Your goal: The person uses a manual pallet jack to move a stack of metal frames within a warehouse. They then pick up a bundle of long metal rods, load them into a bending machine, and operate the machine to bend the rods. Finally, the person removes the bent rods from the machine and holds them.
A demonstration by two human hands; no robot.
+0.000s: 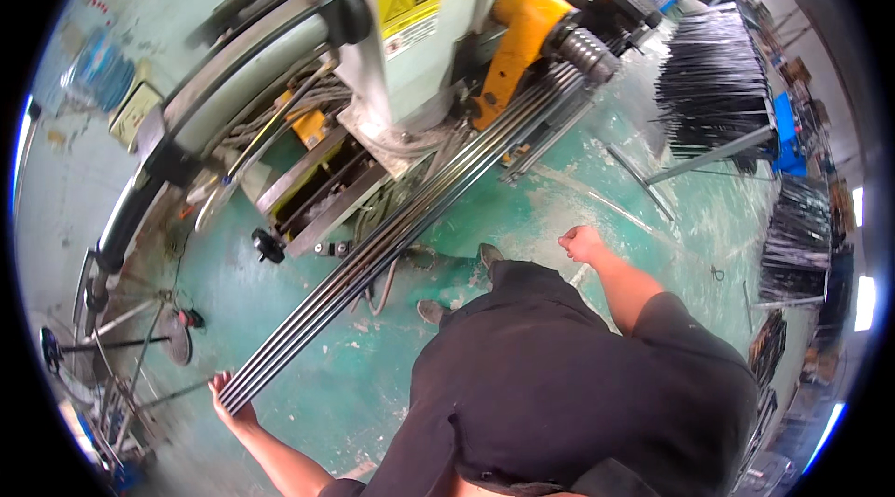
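Several long, thin metal tubes [364,269] lie side by side in a slanting bundle, from the machine at the upper right down to the lower left. At their near ends my left hand [239,420] is closed around the bundle, with fingers showing along its outer side. My right hand [584,243] is apart from the tubes, over the floor to the right of them. Its fingers are curled in, and nothing shows in them. The far part of the bundle passes beside a yellow arm [512,54] and a ribbed metal cylinder [588,53] on the machine.
The white machine housing [419,59] stands beyond the tubes, with thick black hoses [252,54] to its left. Racks of dark rods [713,77] stand at the right. A metal stand [126,348] is at far left. The green floor [326,404] has worn patches.
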